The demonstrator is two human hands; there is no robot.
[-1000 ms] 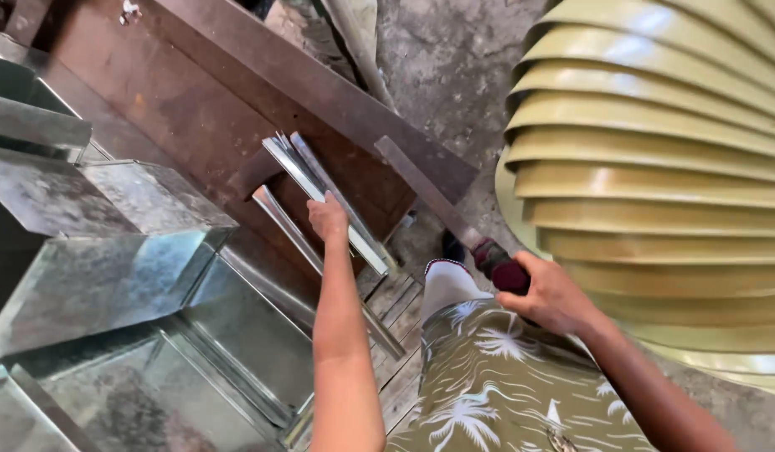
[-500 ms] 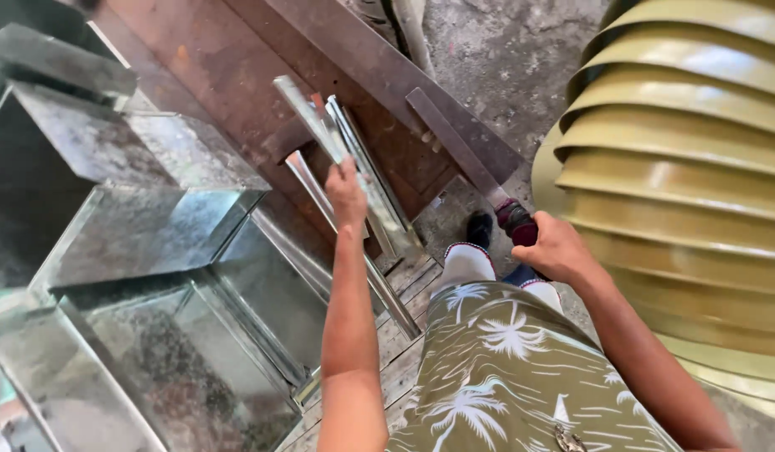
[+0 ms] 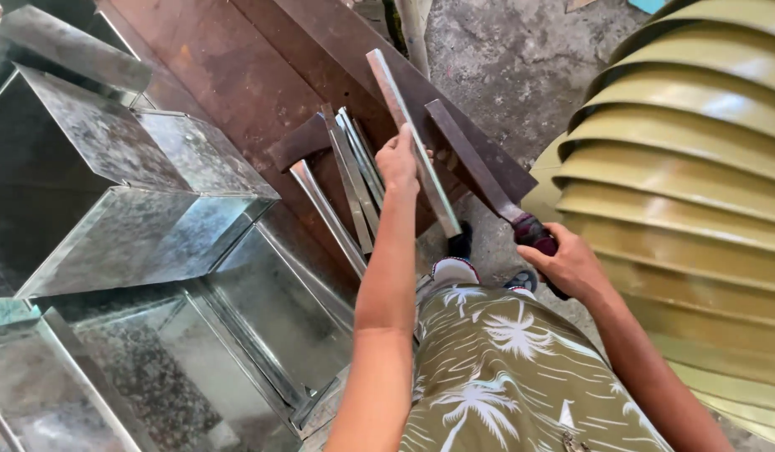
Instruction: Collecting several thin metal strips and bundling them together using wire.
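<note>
The left hand (image 3: 398, 159) now has one long folded metal strip (image 3: 412, 138) lifted clear of the bundle of strips (image 3: 347, 180) lying just left of it, fingers clenched around it, while the right hand (image 3: 571, 266) grips the flat bar's dark handle (image 3: 534, 233) close beside.

A rough grey concrete floor (image 3: 504, 59) carries everything here. Long rusty brown steel plates (image 3: 236, 75) lie on it, running diagonally from upper left toward lower right. On the plates rests a loose bundle of narrow galvanized metal strips (image 3: 354, 180), side by side and touching, with a dark rusty wedge-shaped piece (image 3: 299, 141) just beside their upper ends. To the left, open galvanized sheet-metal boxes (image 3: 144, 218) stand crowded together, their shiny mottled walls touching. At the right, a large ribbed olive-yellow metal drum (image 3: 697, 167) stands on the floor.
</note>
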